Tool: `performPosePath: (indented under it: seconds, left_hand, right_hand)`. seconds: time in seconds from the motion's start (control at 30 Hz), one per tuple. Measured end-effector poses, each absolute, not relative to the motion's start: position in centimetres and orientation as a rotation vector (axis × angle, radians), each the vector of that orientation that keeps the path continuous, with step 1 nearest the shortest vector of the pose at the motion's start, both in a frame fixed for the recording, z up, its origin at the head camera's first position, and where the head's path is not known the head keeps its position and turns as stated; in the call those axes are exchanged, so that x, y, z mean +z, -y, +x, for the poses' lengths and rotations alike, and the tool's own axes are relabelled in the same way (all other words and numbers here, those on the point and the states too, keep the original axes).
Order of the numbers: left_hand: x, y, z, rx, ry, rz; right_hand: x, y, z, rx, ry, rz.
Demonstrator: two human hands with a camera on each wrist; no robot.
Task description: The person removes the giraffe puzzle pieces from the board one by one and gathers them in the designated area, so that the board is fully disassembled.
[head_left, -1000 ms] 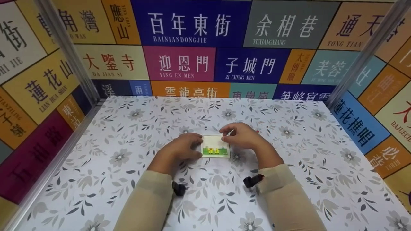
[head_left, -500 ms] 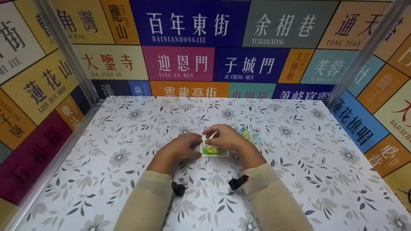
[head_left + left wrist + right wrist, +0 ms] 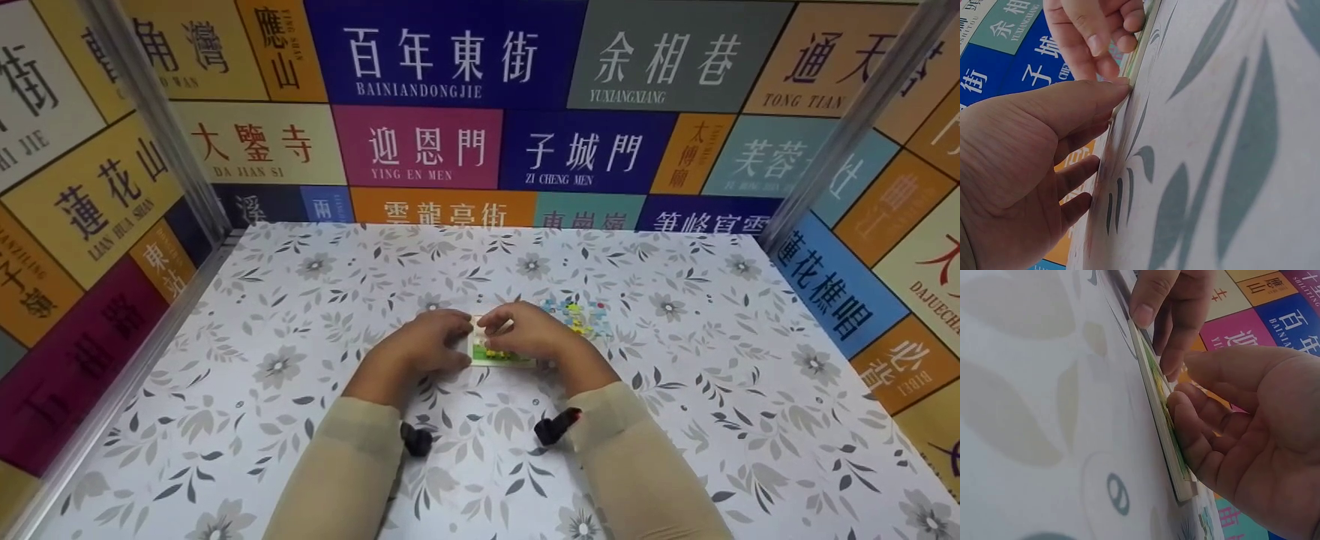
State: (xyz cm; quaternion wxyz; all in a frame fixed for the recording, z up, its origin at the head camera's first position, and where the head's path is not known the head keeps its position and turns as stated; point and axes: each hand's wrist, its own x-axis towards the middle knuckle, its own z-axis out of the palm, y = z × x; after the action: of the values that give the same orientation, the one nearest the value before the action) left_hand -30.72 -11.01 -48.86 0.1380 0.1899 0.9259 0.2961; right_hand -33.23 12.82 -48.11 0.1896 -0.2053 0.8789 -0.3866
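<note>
A small framed jigsaw puzzle (image 3: pixel 486 361) with a pale border lies flat on the table, its near part showing a green and yellow picture. At its left side my left hand (image 3: pixel 420 346) holds the frame, thumb on the near corner and fingers towards the far side. My right hand (image 3: pixel 536 335) is over the board and covers much of it. In the right wrist view, bent fingers (image 3: pixel 1182 408) touch the puzzle (image 3: pixel 1154 385) face, while the thumb stands off it; no piece shows between them. The left thumb (image 3: pixel 1112 93) meets the frame's edge in the left wrist view.
Loose jigsaw pieces (image 3: pixel 581 322), blue and yellow, lie in a cluster just beyond the right wrist. A floral cloth (image 3: pixel 300 450) covers the table. Walls with printed street names (image 3: pixel 427 146) rise at the back and both sides. Each wrist wears a black camera (image 3: pixel 556 427).
My right hand has moved left from the board's right edge onto its middle, then slightly nearer, uncovering the loose pieces. The left hand keeps its place on the frame.
</note>
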Motion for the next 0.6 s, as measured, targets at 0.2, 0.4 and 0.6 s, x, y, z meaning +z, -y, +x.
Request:
performPosePath:
  seconds: [0.2, 0.4, 0.6]
  left_hand:
    - [-48.86, 11.07, -30.64, 0.866, -2.678, 0.540]
    - [-48.73, 11.13, -30.36, 0.903, -2.675, 0.564]
    - [-48.65, 11.00, -30.41, 0.886, -2.672, 0.535]
  right_hand:
    - [-48.45, -12.53, -33.44, -1.010, -2.472, -0.569]
    - [-48.60, -12.42, -33.15, -0.965, -2.497, -0.534]
    - [-48.63, -12.34, -32.86, -0.933, -2.520, -0.531]
